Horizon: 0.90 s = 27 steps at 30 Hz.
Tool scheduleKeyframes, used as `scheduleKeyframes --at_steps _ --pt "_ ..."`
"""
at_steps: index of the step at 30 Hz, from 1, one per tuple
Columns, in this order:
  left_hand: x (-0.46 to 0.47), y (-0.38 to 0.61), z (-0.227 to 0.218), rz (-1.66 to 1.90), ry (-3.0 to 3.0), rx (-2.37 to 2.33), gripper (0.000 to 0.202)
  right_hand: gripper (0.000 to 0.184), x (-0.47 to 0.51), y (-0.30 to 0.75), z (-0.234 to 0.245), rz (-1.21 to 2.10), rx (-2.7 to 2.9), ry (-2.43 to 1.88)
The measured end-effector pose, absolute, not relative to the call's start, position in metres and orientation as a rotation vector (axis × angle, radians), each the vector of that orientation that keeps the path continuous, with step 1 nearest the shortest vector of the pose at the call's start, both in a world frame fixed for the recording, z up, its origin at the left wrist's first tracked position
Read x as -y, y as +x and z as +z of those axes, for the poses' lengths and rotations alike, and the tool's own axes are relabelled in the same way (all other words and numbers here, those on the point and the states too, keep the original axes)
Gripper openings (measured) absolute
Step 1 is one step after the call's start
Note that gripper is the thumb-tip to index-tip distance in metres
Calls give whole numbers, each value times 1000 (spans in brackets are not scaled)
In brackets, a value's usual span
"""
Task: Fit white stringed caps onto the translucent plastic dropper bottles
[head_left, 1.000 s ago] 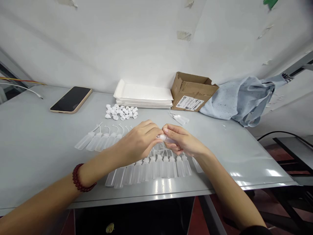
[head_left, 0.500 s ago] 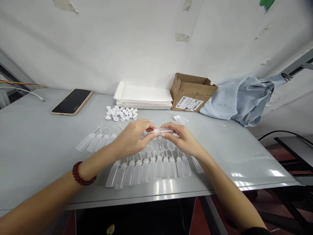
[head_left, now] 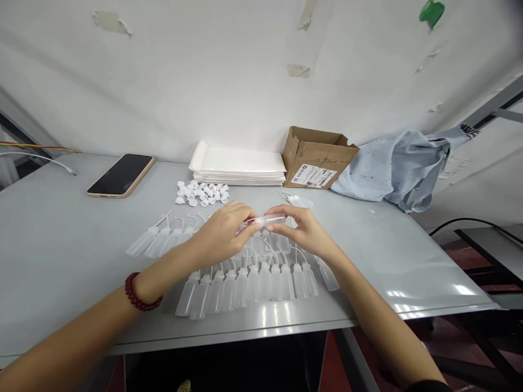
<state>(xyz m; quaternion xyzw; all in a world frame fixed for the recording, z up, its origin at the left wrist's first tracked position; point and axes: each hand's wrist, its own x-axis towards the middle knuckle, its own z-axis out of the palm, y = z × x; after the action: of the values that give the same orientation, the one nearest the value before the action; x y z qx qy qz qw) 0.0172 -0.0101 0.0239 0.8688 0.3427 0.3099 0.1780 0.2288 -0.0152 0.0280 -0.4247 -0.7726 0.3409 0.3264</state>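
Between my two hands a small translucent plastic bottle (head_left: 274, 219) lies sideways in the air above the table. My left hand (head_left: 229, 228) pinches its white neck end, where a thin tube seems to lead into the fingers; the fingertips partly hide it. My right hand (head_left: 300, 231) grips the body with thumb and fingers. Below the hands, a row of similar bottles (head_left: 241, 288) with thin bent tubes lies on the table, and more are partly covered by the hands. Left of my left hand lies another group of tubed bottles (head_left: 157, 242).
White caps (head_left: 202, 193) lie in a pile behind my left hand. Farther back are a stack of white padded envelopes (head_left: 239, 163), an open cardboard box (head_left: 318, 158) and a pale blue cloth (head_left: 392, 169). A phone (head_left: 121, 174) rests at the left of the grey table (head_left: 53, 261).
My right fingers have shifted on the bottle, so more of its body shows. Both hands stay nearly in place. The camera view has tilted slightly.
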Motion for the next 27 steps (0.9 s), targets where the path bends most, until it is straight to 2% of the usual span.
scheduleKeyframes --at_steps 5,12,15,18,22,27 --pt "10 17 29 798 2357 -1020 18 21 13 230 23 708 2090 -1042" --pt "7 16 29 890 2392 -1072 20 25 2 241 22 893 1943 -1197" --pt "-2 6 34 881 2297 -1255 25 37 -19 267 15 652 1735 -1375" --pt "-14 -8 36 820 2237 -1449 27 41 -41 296 6 336 1666 -1597" --pt "-29 -22 31 729 2291 -1576 27 44 -59 316 -9 276 1658 -1669" --pt "-39 -28 17 682 2395 -1650 28 48 -65 318 -22 358 1710 -1709"
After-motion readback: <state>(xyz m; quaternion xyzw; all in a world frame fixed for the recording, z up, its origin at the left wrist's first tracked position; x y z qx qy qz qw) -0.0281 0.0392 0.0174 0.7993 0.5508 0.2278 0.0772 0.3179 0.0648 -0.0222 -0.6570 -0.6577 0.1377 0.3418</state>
